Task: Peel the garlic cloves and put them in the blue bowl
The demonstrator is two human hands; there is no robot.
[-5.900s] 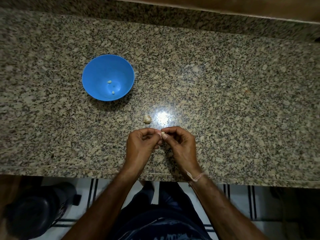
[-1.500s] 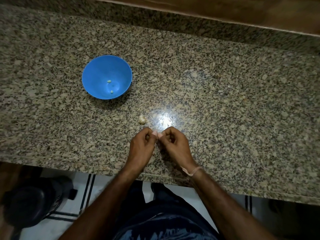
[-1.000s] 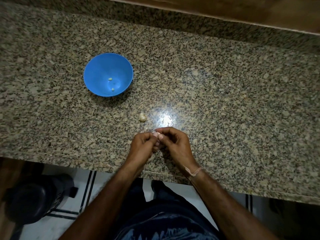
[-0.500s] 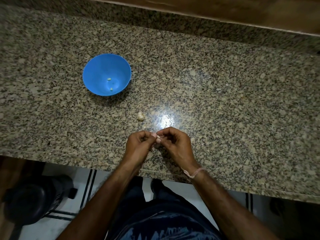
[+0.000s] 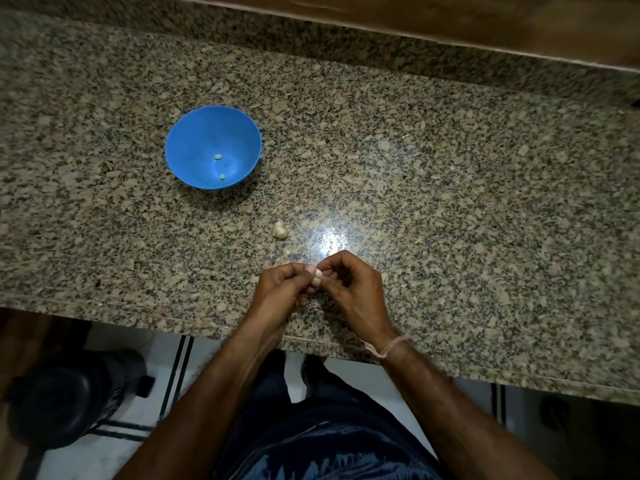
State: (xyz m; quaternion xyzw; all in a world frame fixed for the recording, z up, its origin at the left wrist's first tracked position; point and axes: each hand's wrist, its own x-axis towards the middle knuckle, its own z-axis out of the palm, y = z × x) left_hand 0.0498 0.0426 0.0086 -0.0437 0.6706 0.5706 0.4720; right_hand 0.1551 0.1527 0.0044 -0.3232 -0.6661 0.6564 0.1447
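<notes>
Both hands meet over the near part of the granite counter (image 5: pixel 450 202). My left hand (image 5: pixel 280 292) and my right hand (image 5: pixel 353 289) pinch a small pale garlic clove (image 5: pixel 317 274) between their fingertips. Most of the clove is hidden by the fingers. A second garlic piece (image 5: pixel 280 230), still in its papery skin, lies on the counter just beyond the hands. The blue bowl (image 5: pixel 194 140) stands farther back to the left, with two small peeled cloves (image 5: pixel 218 156) (image 5: pixel 222 176) in its bottom.
A bright light reflection (image 5: pixel 330 240) shines on the counter just beyond my right hand. A small skin scrap (image 5: pixel 287 251) lies near it. The counter's front edge (image 5: pixel 138 315) runs below the hands. A dark round object (image 5: pixel 69 400) stands on the floor at lower left.
The hands have stayed in place, working the clove between the fingertips; a little more of the pale clove shows now. The bowl and the other garlic piece have not moved.
</notes>
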